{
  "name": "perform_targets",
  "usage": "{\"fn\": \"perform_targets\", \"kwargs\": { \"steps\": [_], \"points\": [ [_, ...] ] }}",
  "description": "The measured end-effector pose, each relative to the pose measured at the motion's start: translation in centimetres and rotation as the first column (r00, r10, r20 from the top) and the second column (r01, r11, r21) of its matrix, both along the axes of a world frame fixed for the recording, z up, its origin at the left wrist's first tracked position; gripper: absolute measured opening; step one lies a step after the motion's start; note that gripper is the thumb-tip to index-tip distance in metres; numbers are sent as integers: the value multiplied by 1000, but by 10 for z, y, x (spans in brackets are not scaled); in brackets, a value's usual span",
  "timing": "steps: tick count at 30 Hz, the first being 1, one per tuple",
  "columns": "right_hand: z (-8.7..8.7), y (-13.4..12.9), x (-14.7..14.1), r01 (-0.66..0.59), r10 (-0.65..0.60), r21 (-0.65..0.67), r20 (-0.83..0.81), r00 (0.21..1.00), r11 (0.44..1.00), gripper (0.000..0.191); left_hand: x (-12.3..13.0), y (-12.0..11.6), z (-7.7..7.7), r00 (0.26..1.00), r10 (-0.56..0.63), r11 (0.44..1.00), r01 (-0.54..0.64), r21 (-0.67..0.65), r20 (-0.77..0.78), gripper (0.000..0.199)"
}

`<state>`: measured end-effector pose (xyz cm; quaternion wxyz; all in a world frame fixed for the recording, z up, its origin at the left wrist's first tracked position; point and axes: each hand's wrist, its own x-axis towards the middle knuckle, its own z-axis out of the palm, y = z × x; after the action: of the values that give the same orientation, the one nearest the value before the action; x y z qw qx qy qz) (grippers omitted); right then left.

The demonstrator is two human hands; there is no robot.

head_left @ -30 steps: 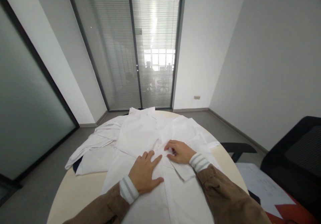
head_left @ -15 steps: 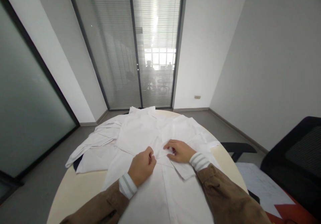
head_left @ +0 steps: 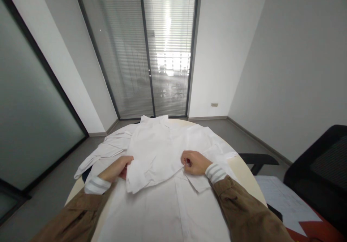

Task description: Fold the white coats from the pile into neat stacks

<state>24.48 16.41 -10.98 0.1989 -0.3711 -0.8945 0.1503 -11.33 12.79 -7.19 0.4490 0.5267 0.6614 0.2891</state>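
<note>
A white shirt [head_left: 159,213] lies spread over the round table, its long front strip running toward me. Across its upper part, a panel of the same white cloth [head_left: 154,155] is drawn to the left, its lower edge slightly raised and wrinkled. At that panel's left edge, my left hand [head_left: 119,168] is closed on the cloth, with some fingers hidden beneath. My right hand [head_left: 196,162] pinches the panel's lower right edge between thumb and fingers. Beneath my right wrist, a loose corner of white cloth [head_left: 199,184] hangs over the shirt.
More rumpled white cloth [head_left: 115,140] lies at the table's left, over something dark. The pale round table [head_left: 253,178] shows at its rim. To the right stand a black mesh chair [head_left: 322,169] and papers [head_left: 284,196] on a red surface. Behind is a blinded glass door [head_left: 146,54].
My left hand has moved from the middle to the left edge of the upper panel and gripped it there. The panel's lower edge has come nearer me. My right hand has closed more tightly.
</note>
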Motion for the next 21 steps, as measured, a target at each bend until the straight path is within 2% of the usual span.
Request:
{"fn": "perform_targets", "kwargs": {
  "steps": [1,2,3,5,7,9,12,14,16,18,21],
  "points": [
    [0,0,0,-3,3,-9,8,1000,1000,13,-4,-4,2,995,-92,981,85,-173,-28,28],
    [0,0,0,-7,8,-17,14,1000,1000,11,-7,-7,4,982,-187,939,167,-300,-40,29],
    [0,0,0,-11,11,-22,16,1000,1000,9,-8,-9,7,964,-263,907,228,-353,-52,30],
    [0,0,0,-11,11,-25,17,1000,1000,6,-5,-11,12,936,-316,924,266,-275,-154,33],
    [0,0,0,-1,1,-19,18,1000,1000,3,3,-7,14,894,-295,956,276,-104,-339,36],
    [1,0,0,19,-19,-2,38,999,1000,7,14,-2,14,789,-244,953,304,13,-564,36],
    [1,2,1,91,-94,41,91,991,995,11,30,5,13,590,-172,945,324,37,-789,35],
    [0,4,4,173,-179,58,117,977,983,17,40,7,12,524,-120,949,310,58,-843,36],
    [1,8,9,250,-253,40,124,959,967,28,50,6,7,504,-58,943,311,119,-862,36],
    [4,12,14,279,-272,-57,103,957,959,42,60,4,-2,496,-1,925,331,188,-868,33],
    [14,15,25,249,-256,-289,14,967,924,61,71,-1,-24,484,46,891,375,254,-874,27]
  ]
}}
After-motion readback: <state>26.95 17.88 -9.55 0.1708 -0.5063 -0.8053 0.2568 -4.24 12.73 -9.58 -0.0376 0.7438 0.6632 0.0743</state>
